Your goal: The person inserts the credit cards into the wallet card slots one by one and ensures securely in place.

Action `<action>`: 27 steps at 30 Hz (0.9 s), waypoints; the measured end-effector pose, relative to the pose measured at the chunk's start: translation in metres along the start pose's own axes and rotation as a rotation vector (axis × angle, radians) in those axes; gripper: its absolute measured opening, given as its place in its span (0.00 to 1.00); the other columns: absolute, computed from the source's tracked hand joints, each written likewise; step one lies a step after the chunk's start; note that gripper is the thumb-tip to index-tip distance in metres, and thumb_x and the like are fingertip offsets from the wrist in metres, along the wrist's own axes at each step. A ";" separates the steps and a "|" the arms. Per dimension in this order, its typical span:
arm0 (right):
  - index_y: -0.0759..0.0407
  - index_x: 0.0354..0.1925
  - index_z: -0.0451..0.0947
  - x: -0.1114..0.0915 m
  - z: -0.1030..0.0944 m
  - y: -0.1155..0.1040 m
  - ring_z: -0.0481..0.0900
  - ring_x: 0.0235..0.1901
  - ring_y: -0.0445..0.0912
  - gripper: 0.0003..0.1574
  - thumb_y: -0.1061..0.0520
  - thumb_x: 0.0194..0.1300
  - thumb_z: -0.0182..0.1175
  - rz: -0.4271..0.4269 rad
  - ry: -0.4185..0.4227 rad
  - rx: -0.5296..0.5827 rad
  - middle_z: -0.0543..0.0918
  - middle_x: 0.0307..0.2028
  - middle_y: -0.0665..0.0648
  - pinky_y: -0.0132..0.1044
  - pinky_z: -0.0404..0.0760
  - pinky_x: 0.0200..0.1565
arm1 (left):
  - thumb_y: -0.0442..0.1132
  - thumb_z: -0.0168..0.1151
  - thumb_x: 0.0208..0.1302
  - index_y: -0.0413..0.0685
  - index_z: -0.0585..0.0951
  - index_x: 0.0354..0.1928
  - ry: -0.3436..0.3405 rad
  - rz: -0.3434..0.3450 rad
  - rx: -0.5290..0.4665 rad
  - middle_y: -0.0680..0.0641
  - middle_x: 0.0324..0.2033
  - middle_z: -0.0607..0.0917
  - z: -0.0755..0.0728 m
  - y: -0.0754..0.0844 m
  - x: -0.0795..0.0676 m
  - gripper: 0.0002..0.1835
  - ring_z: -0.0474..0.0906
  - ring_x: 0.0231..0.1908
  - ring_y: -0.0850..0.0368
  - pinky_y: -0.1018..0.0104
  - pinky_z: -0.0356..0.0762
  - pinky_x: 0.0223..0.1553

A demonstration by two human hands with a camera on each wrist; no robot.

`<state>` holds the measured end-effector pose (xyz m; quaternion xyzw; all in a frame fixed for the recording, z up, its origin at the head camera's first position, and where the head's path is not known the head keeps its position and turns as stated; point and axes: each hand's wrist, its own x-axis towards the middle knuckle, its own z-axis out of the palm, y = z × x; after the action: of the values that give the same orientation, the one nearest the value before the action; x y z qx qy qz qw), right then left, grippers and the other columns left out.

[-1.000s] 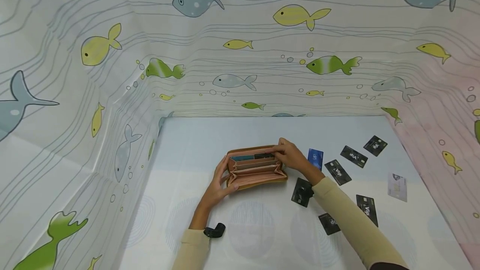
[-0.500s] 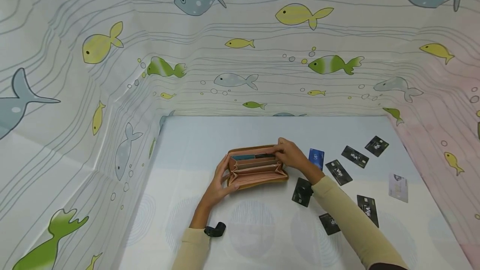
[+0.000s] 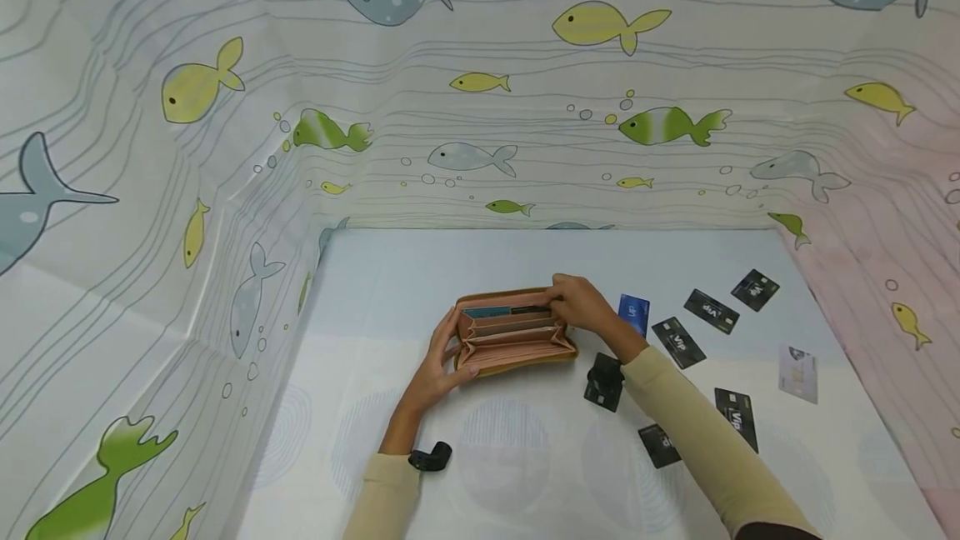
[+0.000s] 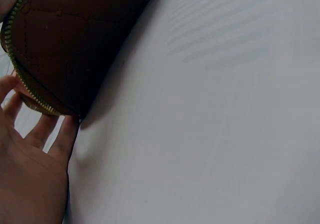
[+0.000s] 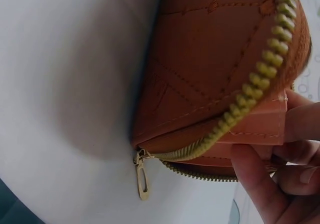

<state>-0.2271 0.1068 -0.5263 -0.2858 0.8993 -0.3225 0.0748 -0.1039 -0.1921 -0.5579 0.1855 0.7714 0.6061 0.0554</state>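
A brown zip-around wallet (image 3: 516, 352) stands spread on the table, its pleated compartments facing up. My left hand (image 3: 431, 375) grips its left end, thumb at the front edge and fingers behind. At the back right corner, my right hand (image 3: 583, 305) pinches the wallet's back panel with curled fingers. A teal card (image 3: 486, 312) and a black card (image 3: 527, 309) show in the rear slots, the black one running up to the right fingertips. The right wrist view shows the gold zipper teeth (image 5: 265, 70) and zipper pull (image 5: 143, 180); what lies under those fingertips is partly hidden.
Right of the wallet lie a blue card (image 3: 633, 312), several black VIP cards (image 3: 678, 342) and a silver card (image 3: 798, 373). The right forearm (image 3: 701, 432) passes over part of one black card (image 3: 659, 446). A fish-printed sheet (image 3: 480, 123) encloses the table.
Both hands and the wallet keep nearly the same place. The right hand's fingers have shifted very slightly at the back corner; the head view has tilted a little.
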 end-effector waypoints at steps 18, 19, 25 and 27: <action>0.62 0.45 0.89 0.001 -0.003 -0.009 0.77 0.23 0.40 0.16 0.69 0.69 0.55 0.111 -0.042 0.054 0.71 0.26 0.53 0.31 0.76 0.23 | 0.29 0.64 0.63 0.39 0.42 0.80 -0.001 -0.005 0.005 0.30 0.78 0.37 0.000 0.002 0.001 0.51 0.44 0.75 0.28 0.29 0.60 0.67; 0.62 0.44 0.89 0.001 -0.004 -0.010 0.77 0.23 0.40 0.16 0.68 0.69 0.56 0.110 -0.038 0.054 0.71 0.26 0.54 0.31 0.76 0.23 | 0.29 0.64 0.63 0.40 0.42 0.80 -0.002 -0.009 0.004 0.31 0.78 0.36 0.000 0.002 0.001 0.51 0.44 0.76 0.28 0.29 0.59 0.67; 0.62 0.43 0.90 0.000 -0.002 -0.007 0.74 0.23 0.41 0.15 0.68 0.68 0.57 0.064 0.006 0.035 0.70 0.25 0.53 0.31 0.70 0.23 | 0.30 0.64 0.63 0.40 0.41 0.80 -0.008 -0.008 0.013 0.31 0.78 0.36 -0.001 0.000 0.001 0.52 0.44 0.76 0.29 0.29 0.60 0.66; 0.61 0.42 0.90 0.000 0.000 -0.005 0.73 0.23 0.40 0.15 0.68 0.68 0.57 0.053 0.015 0.027 0.70 0.25 0.52 0.30 0.69 0.23 | 0.30 0.64 0.63 0.40 0.41 0.80 -0.010 -0.003 0.013 0.30 0.78 0.36 -0.001 0.000 0.000 0.52 0.43 0.75 0.28 0.28 0.59 0.66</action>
<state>-0.2247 0.1038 -0.5237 -0.2582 0.9027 -0.3346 0.0804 -0.1037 -0.1930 -0.5578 0.1876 0.7755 0.5999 0.0590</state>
